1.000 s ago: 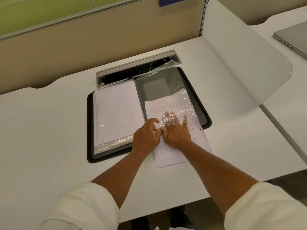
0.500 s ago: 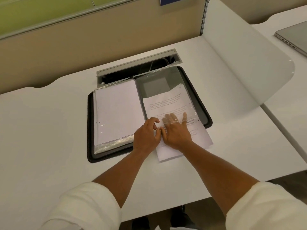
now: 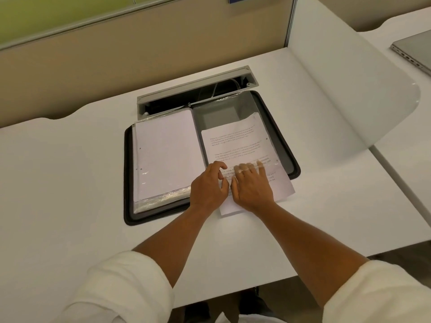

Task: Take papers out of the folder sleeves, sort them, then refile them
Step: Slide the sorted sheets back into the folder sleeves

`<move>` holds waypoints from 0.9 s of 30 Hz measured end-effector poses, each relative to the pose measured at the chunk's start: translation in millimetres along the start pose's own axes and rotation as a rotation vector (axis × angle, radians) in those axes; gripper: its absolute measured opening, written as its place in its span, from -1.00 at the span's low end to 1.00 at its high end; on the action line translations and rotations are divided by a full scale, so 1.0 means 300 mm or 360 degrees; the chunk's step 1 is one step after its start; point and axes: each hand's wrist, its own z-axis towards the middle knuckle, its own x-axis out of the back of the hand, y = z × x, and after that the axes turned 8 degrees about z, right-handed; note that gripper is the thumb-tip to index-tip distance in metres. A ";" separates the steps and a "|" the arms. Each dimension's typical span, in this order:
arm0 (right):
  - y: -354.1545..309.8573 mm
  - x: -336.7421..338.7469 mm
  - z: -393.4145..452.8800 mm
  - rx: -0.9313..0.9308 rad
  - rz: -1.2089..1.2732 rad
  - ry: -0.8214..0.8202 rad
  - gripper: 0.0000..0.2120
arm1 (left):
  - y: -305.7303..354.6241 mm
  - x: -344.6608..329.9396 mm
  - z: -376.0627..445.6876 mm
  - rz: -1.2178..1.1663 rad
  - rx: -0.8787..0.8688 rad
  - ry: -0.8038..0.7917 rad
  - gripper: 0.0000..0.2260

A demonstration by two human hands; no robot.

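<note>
A black folder [image 3: 292, 157] lies open on the white desk. Its left half holds a stack of clear sleeves with white papers [image 3: 164, 155]. On the right half a printed sheet [image 3: 238, 143] sits partly inside a clear sleeve [image 3: 245, 106], with its lower end sticking out over the folder's near edge. My right hand [image 3: 250, 185] lies flat on the sheet, fingertips under the sleeve's plastic edge. My left hand [image 3: 208, 185] pinches the sleeve's edge at the sheet's left side.
A grey cable slot [image 3: 196, 92] is open just behind the folder. A white curved divider panel [image 3: 345, 85] rises on the right. A closed laptop [image 3: 415, 51] lies on the neighbouring desk. A beige partition [image 3: 140, 54] stands behind the desk.
The printed sheet has slid away from me, further into the sleeve, so less of it hangs over the folder's near edge. My right hand moved forward with it; my left hand barely moved.
</note>
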 end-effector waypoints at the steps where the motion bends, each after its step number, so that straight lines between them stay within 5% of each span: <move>1: -0.003 -0.003 0.004 -0.0018 0.0024 -0.0034 -0.49 | -0.001 0.000 0.002 -0.0010 0.0003 0.0000 -0.72; 10: 0.012 0.012 0.077 -0.0063 -0.0083 -0.0449 -0.33 | 0.003 0.009 -0.010 -0.0077 0.0002 0.0009 -0.77; 19: 0.012 0.046 0.037 0.0111 -0.0114 0.0039 -0.55 | 0.011 0.016 -0.008 -0.0037 -0.0006 -0.0025 -0.74; 27: -0.001 0.028 0.077 -0.0120 -0.0128 -0.0375 -0.38 | 0.014 0.022 -0.012 -0.0028 -0.0009 -0.0044 -0.72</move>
